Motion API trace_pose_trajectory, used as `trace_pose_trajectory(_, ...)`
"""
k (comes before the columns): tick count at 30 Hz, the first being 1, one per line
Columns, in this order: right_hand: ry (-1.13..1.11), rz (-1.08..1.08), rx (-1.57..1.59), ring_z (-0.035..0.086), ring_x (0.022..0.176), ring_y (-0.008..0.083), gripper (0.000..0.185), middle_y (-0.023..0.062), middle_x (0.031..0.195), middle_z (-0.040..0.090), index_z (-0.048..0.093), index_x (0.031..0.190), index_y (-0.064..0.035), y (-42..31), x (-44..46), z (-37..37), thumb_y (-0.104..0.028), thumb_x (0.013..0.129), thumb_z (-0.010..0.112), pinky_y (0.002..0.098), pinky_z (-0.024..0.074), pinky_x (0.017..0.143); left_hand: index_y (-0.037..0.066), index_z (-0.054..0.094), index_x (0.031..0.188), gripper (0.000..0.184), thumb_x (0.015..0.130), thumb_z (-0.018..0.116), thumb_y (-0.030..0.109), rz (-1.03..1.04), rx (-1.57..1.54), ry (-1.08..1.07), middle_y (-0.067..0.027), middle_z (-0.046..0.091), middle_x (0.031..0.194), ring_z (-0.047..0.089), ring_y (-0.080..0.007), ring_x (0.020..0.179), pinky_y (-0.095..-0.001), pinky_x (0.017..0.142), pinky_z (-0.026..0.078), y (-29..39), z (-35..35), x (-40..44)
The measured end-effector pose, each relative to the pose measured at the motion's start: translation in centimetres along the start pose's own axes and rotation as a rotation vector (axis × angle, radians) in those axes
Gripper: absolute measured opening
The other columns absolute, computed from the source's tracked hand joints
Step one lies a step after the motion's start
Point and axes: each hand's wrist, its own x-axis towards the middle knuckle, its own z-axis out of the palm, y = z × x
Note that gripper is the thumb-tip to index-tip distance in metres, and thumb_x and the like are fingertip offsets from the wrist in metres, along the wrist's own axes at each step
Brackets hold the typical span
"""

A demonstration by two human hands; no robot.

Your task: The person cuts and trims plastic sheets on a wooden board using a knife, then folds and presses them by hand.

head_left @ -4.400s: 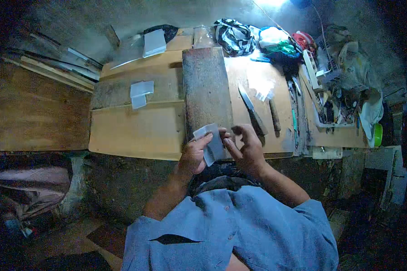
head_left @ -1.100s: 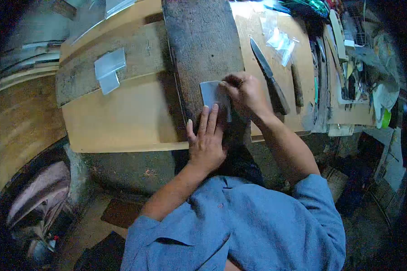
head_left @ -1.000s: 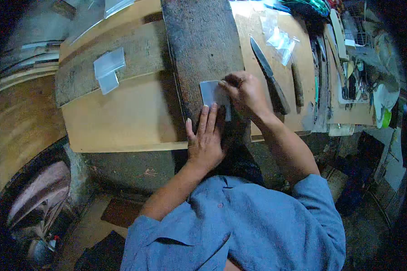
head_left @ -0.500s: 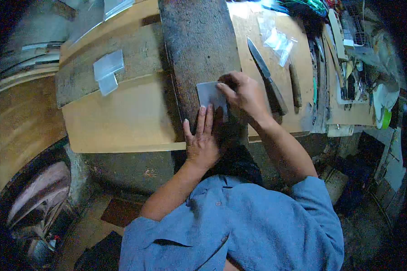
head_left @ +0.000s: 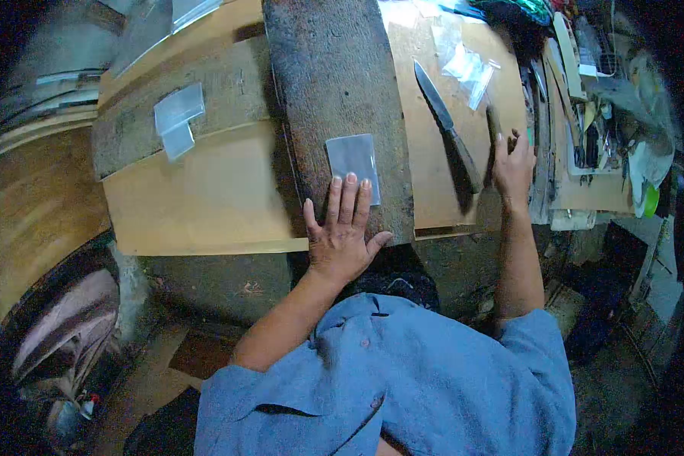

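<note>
Right hand (head_left: 514, 173) has left the plastic sheet (head_left: 351, 154) for the wooden handle (head_left: 493, 121) at right, fingers part-curled, grip unclear; left hand (head_left: 340, 237), spread flat, alone steadies sheet on dark board (head_left: 334, 68)

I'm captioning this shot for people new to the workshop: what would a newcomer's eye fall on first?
Probably the pale rectangular sheet on the dark plank, with the left hand spread over its near part. Next, perhaps the long knife lying on the tan tabletop right of the plank, tip pointing away from the person.
</note>
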Motion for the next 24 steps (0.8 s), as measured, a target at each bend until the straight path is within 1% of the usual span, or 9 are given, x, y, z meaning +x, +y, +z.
trace_pose_trajectory(5, -0.211, -0.051, 0.079, 0.054, 0.092, 0.0387, 0.037, 0.0232, 0.097, 0.057, 0.053, 0.103, 0.0023, -0.2, -0.1, -0.6, -0.029, 0.084, 0.057, 0.0449, 0.0427, 0.079, 0.012, 0.020, 0.144, 0.094, 0.072, 0.059, 0.058, 0.002, 0.001, 0.007, -0.0096, 0.018, 0.149, 0.014, -0.0266, 0.138, -0.0585, 0.104, 0.004, 0.0, 0.1, 0.0)
trace_pose_trajectory(12, -0.182, -0.075, -0.021, 0.054, 0.089, 0.0428, 0.034, 0.0249, 0.090, 0.058, 0.053, 0.102, 0.0008, 1.2, -1.0, -1.4, -0.030, 0.087, 0.053, 0.0486, 0.0426, 0.077, 0.014, 0.021, 0.143, 0.093, 0.072, 0.060, 0.058, -0.001, 0.006, 0.014, -0.0090, 0.018, 0.149, 0.014, -0.0263, 0.138, -0.0586, 0.104, 0.005, 0.0, 0.1, 0.1)
trace_pose_trajectory(15, -0.261, 0.141, 0.069, 0.055, 0.090, 0.0441, 0.037, 0.0262, 0.094, 0.058, 0.051, 0.105, 0.0004, 0.1, -1.7, -4.5, -0.032, 0.088, 0.050, 0.0493, 0.0426, 0.078, 0.014, 0.022, 0.143, 0.092, 0.072, 0.060, 0.058, -0.008, 0.000, 0.007, -0.0090, 0.018, 0.149, 0.014, -0.0263, 0.138, -0.0586, 0.104, 0.005, 0.0, 0.1, 0.1)
trace_pose_trajectory(17, -0.230, 0.140, 0.143, 0.057, 0.090, 0.0423, 0.037, 0.0245, 0.097, 0.060, 0.048, 0.112, -0.0013, -0.6, -2.5, -6.1, -0.031, 0.089, 0.048, 0.0470, 0.0450, 0.074, 0.013, 0.022, 0.143, 0.092, 0.072, 0.060, 0.058, -0.007, -0.005, 0.008, -0.0092, 0.018, 0.149, 0.015, -0.0264, 0.138, -0.0586, 0.104, 0.006, 0.0, 0.0, 0.1)
trace_pose_trajectory(18, -0.188, 0.141, 0.223, 0.061, 0.078, 0.0339, 0.033, 0.0195, 0.091, 0.062, 0.046, 0.117, -0.0050, -2.3, -3.1, -7.1, -0.026, 0.091, 0.048, 0.0409, 0.0473, 0.067, 0.013, 0.022, 0.143, 0.092, 0.072, 0.060, 0.058, -0.004, -0.007, 0.010, -0.0093, 0.019, 0.149, 0.015, -0.0264, 0.138, -0.0586, 0.104, 0.006, 0.0, -0.1, 0.1)
trace_pose_trajectory(19, -0.193, 0.141, 0.222, 0.061, 0.078, 0.0339, 0.033, 0.0195, 0.091, 0.062, 0.046, 0.117, -0.0050, -3.4, -3.6, -7.8, -0.026, 0.091, 0.048, 0.0409, 0.0473, 0.067, 0.013, 0.022, 0.143, 0.092, 0.072, 0.060, 0.058, -0.007, -0.008, 0.006, -0.0093, 0.019, 0.149, 0.015, -0.0264, 0.138, -0.0586, 0.104, 0.006, -0.1, 0.0, 0.1)
trace_pose_trajectory(21, -0.362, 0.294, 0.549, 0.059, 0.069, 0.0218, 0.030, 0.0142, 0.084, 0.062, 0.047, 0.118, -0.0070, -5.2, -4.6, -8.9, -0.019, 0.091, 0.049, 0.0344, 0.0472, 0.061, 0.013, 0.023, 0.143, 0.093, 0.071, 0.060, 0.059, -0.009, -0.011, 0.000, -0.0098, 0.020, 0.149, 0.016, -0.0268, 0.137, -0.0590, 0.104, 0.006, 0.0, 0.1, 0.2)
trace_pose_trajectory(22, -0.365, 0.297, 0.544, 0.059, 0.069, 0.0218, 0.030, 0.0142, 0.084, 0.062, 0.047, 0.118, -0.0070, -6.3, -5.3, -9.1, -0.019, 0.091, 0.049, 0.0344, 0.0472, 0.061, 0.013, 0.023, 0.143, 0.093, 0.071, 0.060, 0.059, -0.009, -0.014, -0.005, -0.0098, 0.020, 0.149, 0.016, -0.0268, 0.137, -0.0590, 0.104, 0.006, 0.0, 0.1, 0.2)
trace_pose_trajectory(24, -0.605, 0.199, 0.715, 0.055, 0.067, 0.0157, 0.030, 0.0114, 0.079, 0.059, 0.046, 0.118, -0.0068, -8.7, -6.9, -9.3, -0.013, 0.089, 0.050, 0.0316, 0.0466, 0.060, 0.013, 0.024, 0.142, 0.092, 0.070, 0.063, 0.056, -0.008, -0.030, 0.021, -0.0101, 0.021, 0.148, 0.017, -0.0270, 0.137, -0.0598, 0.103, 0.007, -0.1, 0.2, 0.2)
